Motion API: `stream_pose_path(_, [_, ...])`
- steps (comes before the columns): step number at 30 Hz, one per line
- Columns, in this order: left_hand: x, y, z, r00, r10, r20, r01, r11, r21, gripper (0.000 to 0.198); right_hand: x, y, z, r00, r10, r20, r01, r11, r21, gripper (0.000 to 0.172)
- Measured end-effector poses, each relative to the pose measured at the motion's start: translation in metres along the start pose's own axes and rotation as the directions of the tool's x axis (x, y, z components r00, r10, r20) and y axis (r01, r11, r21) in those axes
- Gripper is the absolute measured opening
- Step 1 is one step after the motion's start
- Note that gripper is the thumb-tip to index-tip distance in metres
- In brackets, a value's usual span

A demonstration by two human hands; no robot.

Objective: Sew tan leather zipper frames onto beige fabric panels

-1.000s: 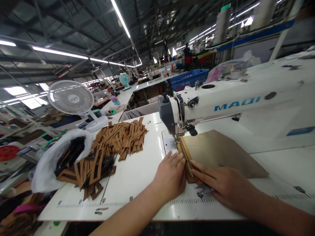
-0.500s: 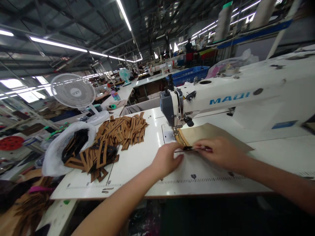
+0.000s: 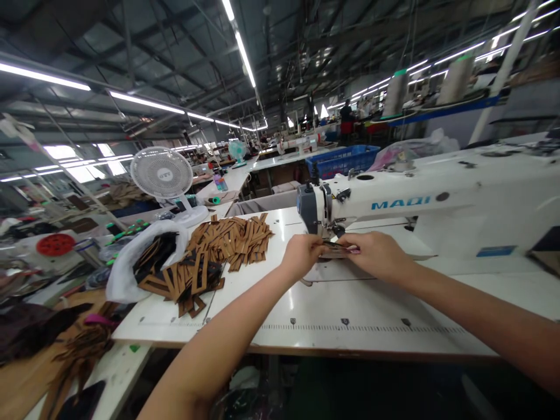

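Observation:
A white sewing machine [image 3: 437, 204] stands on the white table [image 3: 280, 303], its head above both my hands. My left hand [image 3: 304, 254] pinches the left end of a small dark and brown strip [image 3: 333, 247] just in front of the needle area. At the strip's other end, my right hand [image 3: 376, 252] has its fingers closed, with something small and pinkish showing at the fingertips. Part of a flat fabric piece [image 3: 409, 244] shows behind my right hand; the rest is hidden. Brown strips [image 3: 231, 236] lie heaped left of the machine.
A white bag [image 3: 120, 277] with dark strips lies at the table's left, near a white fan [image 3: 163, 175]. Behind the machine are a blue crate [image 3: 343, 160] and thread cones [image 3: 396, 93]. The table's front edge runs below my forearms.
Both hands have moved away from me, closer to the machine's head, with the strip between them. The fabric is now mostly hidden. The whole view has shifted.

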State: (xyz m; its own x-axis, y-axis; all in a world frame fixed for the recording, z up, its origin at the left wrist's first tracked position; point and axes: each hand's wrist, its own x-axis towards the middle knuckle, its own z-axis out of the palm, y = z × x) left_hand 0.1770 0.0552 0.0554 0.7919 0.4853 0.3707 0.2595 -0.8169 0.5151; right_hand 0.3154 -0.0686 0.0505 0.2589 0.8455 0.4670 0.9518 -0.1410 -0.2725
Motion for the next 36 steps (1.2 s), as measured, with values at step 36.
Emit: stream_pose_path(36, [-0.063, -0.018, 0.040, 0.987, 0.129, 0.099, -0.145, 0.972, 0.187, 0.033, -0.046, 0.021, 0.067, 0.959, -0.264, 0.105, 0.252, 0.961, 0.115, 0.052])
